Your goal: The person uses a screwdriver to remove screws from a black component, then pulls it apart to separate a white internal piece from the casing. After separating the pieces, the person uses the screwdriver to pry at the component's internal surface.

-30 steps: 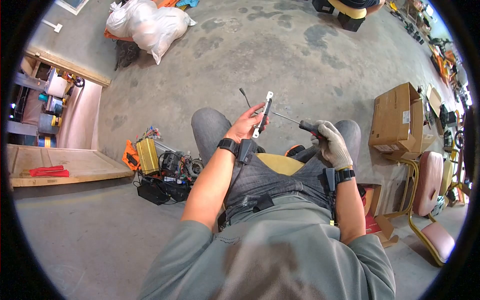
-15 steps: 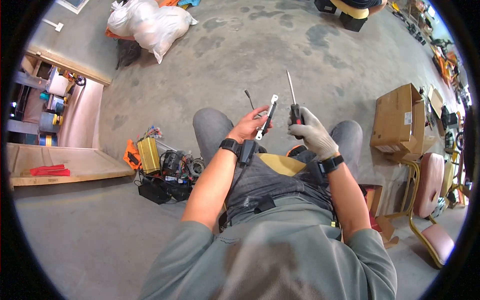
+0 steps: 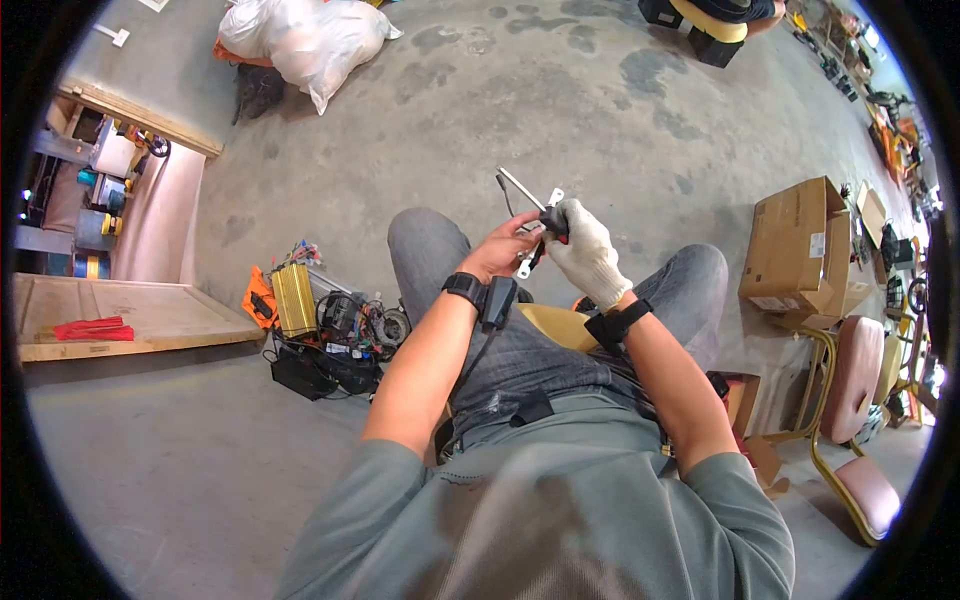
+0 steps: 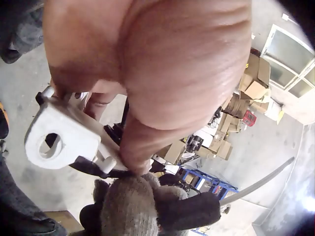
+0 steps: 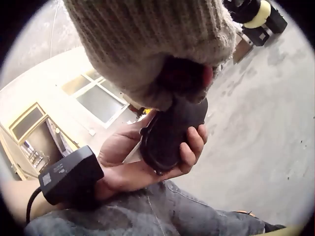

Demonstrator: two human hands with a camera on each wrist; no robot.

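- Head view shows a concrete floor (image 3: pixel 560 110), stained in patches, with a seated person in grey working over their lap.
- Around them, from big to small: white sacks (image 3: pixel 300 40), a cardboard box (image 3: pixel 795 245), a wooden board (image 3: pixel 130 315), pink chairs (image 3: pixel 860 400), a heap of electronics (image 3: pixel 330 335).
- Left hand (image 3: pixel 505 250), bare, curls its fingers round a white bracket (image 3: pixel 530 255) with a black part, held above the knees between both hands.
- Right hand (image 3: pixel 585 250), gloved, is clenched on a screwdriver (image 3: pixel 530 200); its shaft points up and left, away from the bracket.
- Left wrist view shows the bracket's end hole (image 4: pixel 51 145) beside the thumb, touching the glove.
- Risk, as I judge it: with 2 hands this close, the tool could slip and jab the bare palm, or the bracket could drop to the floor.
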